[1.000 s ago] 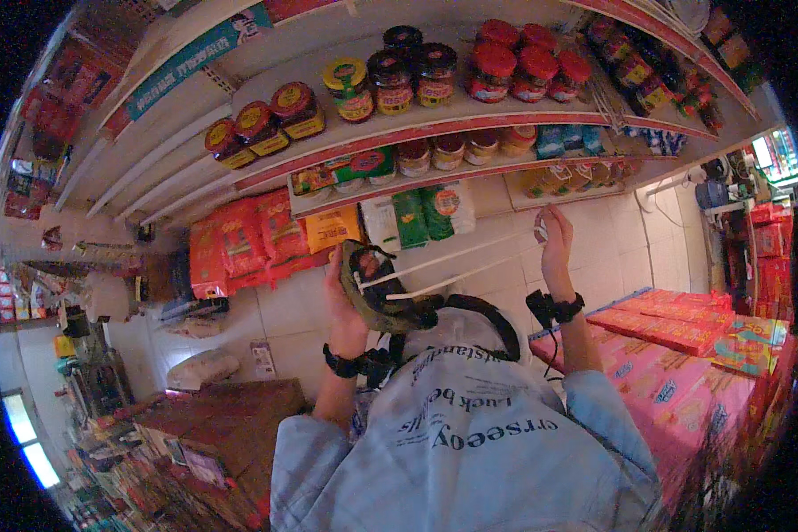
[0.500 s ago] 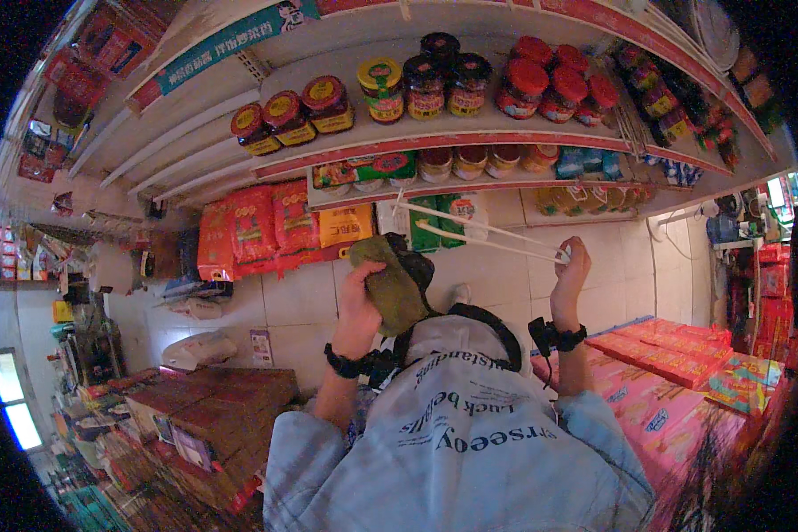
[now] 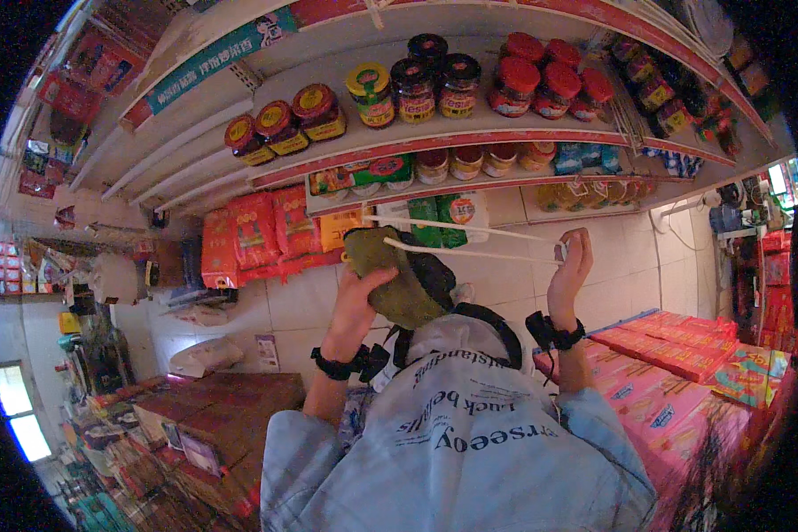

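In front of my body, my left hand (image 3: 355, 306) is closed round an olive-green cloth (image 3: 410, 301), thumb laid over its face. A darker fold or piece (image 3: 433, 277) shows along the cloth's right side. My right hand (image 3: 571, 270) pinches the right ends of two long thin white rods (image 3: 483, 254). These rods reach left, spread a little apart. The tip of the lower one lies over the cloth's upper part; whether it touches I cannot tell. The upper rod ends beyond the cloth, near a yellow-orange bag (image 3: 341, 232).
Ahead runs a shelf (image 3: 470, 137) with red-lidded jars (image 3: 516, 87), dark-lidded jars (image 3: 414, 89) and yellow-lidded jars (image 3: 317, 113). Red bags (image 3: 257, 232) stand below at left. Brown cartons (image 3: 226, 408) are at my left, pink boxes (image 3: 647, 390) at my right. Tiled floor (image 3: 514, 284) lies between.
The olive-green cloth has tilted and spread to the right in my left hand. The white rods have shifted left, so the lower tip now overlaps the cloth.
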Demonstrator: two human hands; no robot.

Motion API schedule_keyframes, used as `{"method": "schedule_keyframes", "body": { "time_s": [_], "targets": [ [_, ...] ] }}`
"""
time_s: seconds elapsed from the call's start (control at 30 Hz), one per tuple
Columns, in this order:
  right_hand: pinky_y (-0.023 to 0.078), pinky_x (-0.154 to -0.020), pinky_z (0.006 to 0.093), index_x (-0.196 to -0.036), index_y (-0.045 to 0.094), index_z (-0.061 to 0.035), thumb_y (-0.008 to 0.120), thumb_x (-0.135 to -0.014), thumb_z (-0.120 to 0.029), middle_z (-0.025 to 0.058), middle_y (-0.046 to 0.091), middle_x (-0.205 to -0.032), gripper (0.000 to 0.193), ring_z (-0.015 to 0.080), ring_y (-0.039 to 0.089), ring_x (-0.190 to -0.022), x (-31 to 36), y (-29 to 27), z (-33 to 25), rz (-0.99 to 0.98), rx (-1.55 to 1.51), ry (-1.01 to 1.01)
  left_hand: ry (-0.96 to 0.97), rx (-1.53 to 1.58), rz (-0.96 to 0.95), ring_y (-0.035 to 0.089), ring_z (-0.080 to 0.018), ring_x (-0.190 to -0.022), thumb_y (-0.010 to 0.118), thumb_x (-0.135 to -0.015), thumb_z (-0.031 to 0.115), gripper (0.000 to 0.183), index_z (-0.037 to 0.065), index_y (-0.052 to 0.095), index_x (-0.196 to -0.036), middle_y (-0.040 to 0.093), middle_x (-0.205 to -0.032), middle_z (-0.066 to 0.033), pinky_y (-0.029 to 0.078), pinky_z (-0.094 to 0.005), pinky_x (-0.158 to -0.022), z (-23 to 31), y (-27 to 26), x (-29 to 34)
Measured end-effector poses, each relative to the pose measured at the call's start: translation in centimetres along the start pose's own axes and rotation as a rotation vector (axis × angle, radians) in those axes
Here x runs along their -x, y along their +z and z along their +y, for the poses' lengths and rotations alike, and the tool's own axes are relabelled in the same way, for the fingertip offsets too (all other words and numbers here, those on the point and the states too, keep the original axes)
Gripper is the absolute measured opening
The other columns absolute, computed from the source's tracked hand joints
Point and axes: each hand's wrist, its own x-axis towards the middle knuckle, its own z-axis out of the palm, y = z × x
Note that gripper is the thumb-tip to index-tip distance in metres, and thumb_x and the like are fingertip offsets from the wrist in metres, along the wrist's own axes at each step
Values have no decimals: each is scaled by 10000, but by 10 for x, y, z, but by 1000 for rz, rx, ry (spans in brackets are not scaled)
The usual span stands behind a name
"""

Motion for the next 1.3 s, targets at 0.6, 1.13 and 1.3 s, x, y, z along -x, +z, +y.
{"method": "schedule_keyframes", "body": {
  "time_s": [0.6,1.13,1.3],
  "targets": [
    [314,-573,242,-845,386,-47,281,-846,-127,79,425,-750,132,127,370,-671,-22,-16,-18,-134,341,-630,-257,513,-181,516,-263,-997,468,-618,-31,550,28,432,-1163,529,-1086,-121,411,-375,-882,7,-6,13],
    [315,-598,290,-854,356,-40,297,-868,-217,94,390,-728,187,172,377,-689,-24,-20,-27,-163,312,-754,-148,228,-118,528,-207,-978,541,-682,-79,466,38,448,-1124,543,-1054,-75,433,-332,-849,11,8,21],
    [320,-621,302,-845,337,-45,298,-868,-216,93,377,-727,176,183,379,-703,-22,-21,-30,-157,311,-721,-131,157,-155,536,-203,-963,556,-696,-62,450,32,449,-1123,545,-1045,-80,451,-325,-828,15,17,21]
  ]
}}
